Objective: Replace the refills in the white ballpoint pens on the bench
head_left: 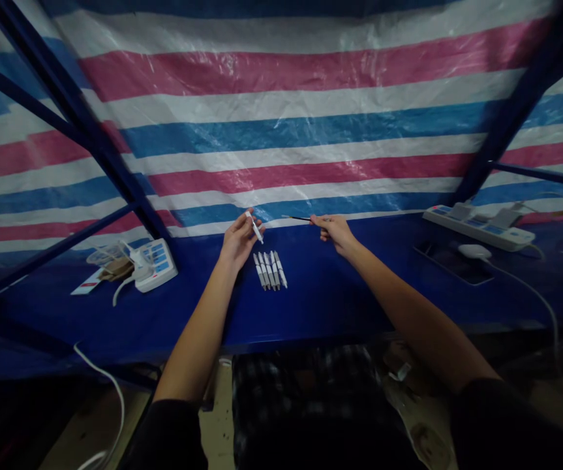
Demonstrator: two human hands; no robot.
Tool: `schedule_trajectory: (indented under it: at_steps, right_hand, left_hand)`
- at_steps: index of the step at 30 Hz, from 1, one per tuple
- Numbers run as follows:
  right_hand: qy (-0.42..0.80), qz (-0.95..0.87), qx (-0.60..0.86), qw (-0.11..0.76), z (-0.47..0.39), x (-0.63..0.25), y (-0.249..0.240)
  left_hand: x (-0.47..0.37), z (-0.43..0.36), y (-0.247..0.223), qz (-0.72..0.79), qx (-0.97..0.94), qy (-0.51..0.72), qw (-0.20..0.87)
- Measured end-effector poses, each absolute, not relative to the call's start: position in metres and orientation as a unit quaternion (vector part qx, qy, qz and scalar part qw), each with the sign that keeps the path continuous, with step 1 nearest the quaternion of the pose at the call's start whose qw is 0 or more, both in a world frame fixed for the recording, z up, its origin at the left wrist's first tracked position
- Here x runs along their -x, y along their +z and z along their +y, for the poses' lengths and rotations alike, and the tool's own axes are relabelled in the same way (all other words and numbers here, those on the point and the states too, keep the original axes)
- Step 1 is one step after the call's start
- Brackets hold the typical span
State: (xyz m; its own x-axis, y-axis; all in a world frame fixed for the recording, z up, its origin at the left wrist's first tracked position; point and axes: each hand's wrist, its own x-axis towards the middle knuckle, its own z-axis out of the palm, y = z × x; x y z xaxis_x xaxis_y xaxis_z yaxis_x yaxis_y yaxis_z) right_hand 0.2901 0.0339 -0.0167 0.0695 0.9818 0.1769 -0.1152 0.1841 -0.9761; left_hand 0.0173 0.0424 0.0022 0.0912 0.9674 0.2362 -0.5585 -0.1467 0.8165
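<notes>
So the left hand (241,240) has a white pen barrel (254,228) pinched between thumb and fingers, tilted, just above a row of white and grey pens (270,270) lying side by side on the blue table (320,300). Right hand (334,231) is pinching one end of a thin dark refill (298,218), pretty much level and pointing over at the barrel, the two well apart. There's a power strip (156,264) off past the left hand, and a phone (452,261) with a white mouse-shaped thing (474,252) on the right.
</notes>
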Motion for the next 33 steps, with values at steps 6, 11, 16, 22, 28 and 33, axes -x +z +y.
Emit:
schedule_trajectory:
  at_steps: [6,11,16,22,28,33]
  right_hand:
    - [0.502,-0.488,0.418,0.578,0.034,-0.292,-0.017]
    - [0.352,-0.577,0.450,0.583,0.035,-0.290,-0.017]
    - [0.230,-0.666,0.451,0.549,0.034,-0.288,-0.018]
    - [0.218,-0.682,0.454,0.530,0.031,-0.289,-0.018]
    - [0.205,-0.670,0.470,0.536,0.031,-0.295,-0.017]
    - [0.200,-0.693,0.474,0.505,0.026,-0.286,-0.017]
  left_hand:
    - [-0.014,0.043,0.000,0.252,-0.467,0.612,0.586]
    - [-0.022,0.045,-0.011,0.374,-0.667,0.528,0.370]
    - [-0.028,0.040,-0.013,0.372,-0.790,0.447,0.197]
    - [-0.027,0.037,-0.009,0.350,-0.824,0.417,0.159]
    - [-0.026,0.038,-0.010,0.354,-0.814,0.431,0.160]
    - [-0.030,0.034,-0.010,0.340,-0.832,0.399,0.181]
